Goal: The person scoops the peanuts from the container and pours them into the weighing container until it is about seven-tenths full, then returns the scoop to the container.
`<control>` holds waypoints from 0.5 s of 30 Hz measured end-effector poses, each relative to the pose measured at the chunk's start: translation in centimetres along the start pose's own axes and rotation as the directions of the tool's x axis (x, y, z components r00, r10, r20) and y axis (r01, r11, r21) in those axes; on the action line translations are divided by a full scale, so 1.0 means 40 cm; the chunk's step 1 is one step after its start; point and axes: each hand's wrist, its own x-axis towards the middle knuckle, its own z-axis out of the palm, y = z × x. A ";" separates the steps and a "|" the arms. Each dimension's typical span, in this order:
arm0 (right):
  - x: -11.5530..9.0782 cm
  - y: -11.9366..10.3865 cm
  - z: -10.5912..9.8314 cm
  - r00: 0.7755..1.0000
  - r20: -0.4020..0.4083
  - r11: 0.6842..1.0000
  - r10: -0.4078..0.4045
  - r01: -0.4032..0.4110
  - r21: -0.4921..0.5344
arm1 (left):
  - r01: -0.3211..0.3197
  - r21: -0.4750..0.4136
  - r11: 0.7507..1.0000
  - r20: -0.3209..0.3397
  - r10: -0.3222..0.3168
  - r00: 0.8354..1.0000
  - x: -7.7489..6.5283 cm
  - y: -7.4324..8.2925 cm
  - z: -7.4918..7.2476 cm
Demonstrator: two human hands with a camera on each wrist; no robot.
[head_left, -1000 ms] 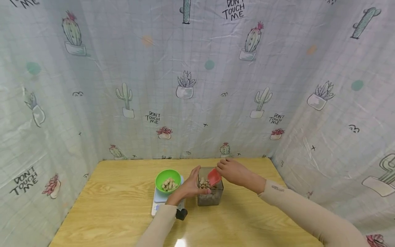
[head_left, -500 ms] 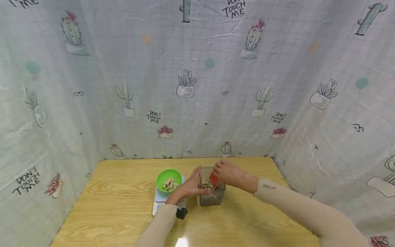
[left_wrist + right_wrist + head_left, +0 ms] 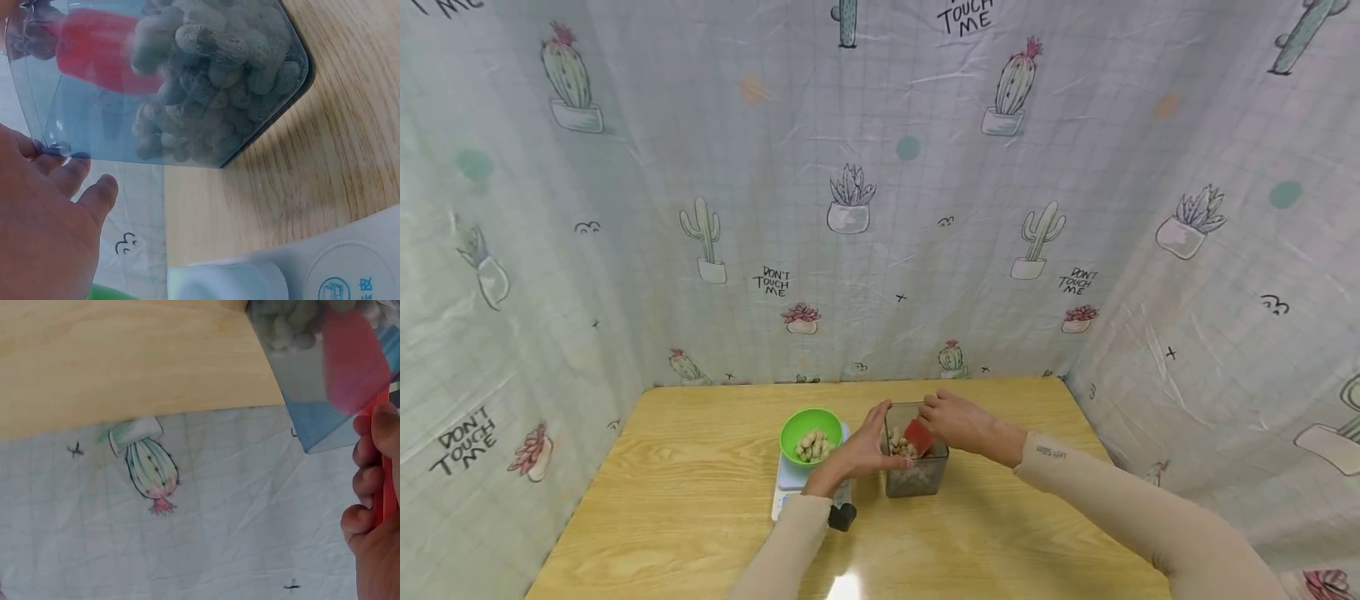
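Observation:
A clear, smoky square container [image 3: 913, 485] part-filled with unshelled peanuts [image 3: 212, 81] stands on the table. My left hand [image 3: 859, 452] holds it from the left, thumb along the near side and fingers at the far left corner. My right hand [image 3: 964, 423] grips the handle of a red scoop [image 3: 918, 437] over the container's right rim. Through the wall in the left wrist view, the scoop's blade reaches down among the peanuts. Left of the container, a green bowl [image 3: 787, 435] with several peanuts rests on a white kitchen scale [image 3: 792, 477].
The wooden table [image 3: 700, 500] backs onto a cactus-print curtain [image 3: 880, 275], which also hangs at both sides. A black piece [image 3: 842, 517] sits at the left wrist, close by the scale's near right corner.
My right hand has lowered the scoop into the container and tipped it, its blade moving into the peanuts. My left hand has kept its hold; the bowl and scale stay put.

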 end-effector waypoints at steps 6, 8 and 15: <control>0.003 -0.002 -0.001 1.000 -0.005 0.989 0.010 -0.009 0.146 | -0.002 0.002 1.000 -0.013 0.002 1.000 -0.004 -0.001 -0.003; 0.004 -0.007 0.000 1.000 -0.005 0.981 0.011 -0.010 0.195 | -0.005 -0.010 1.000 -0.015 0.005 1.000 -0.005 0.000 -0.002; 0.019 -0.028 0.021 0.998 -0.051 0.934 0.036 -0.015 0.358 | -0.011 -0.033 0.999 -0.017 0.011 1.000 -0.009 -0.002 0.000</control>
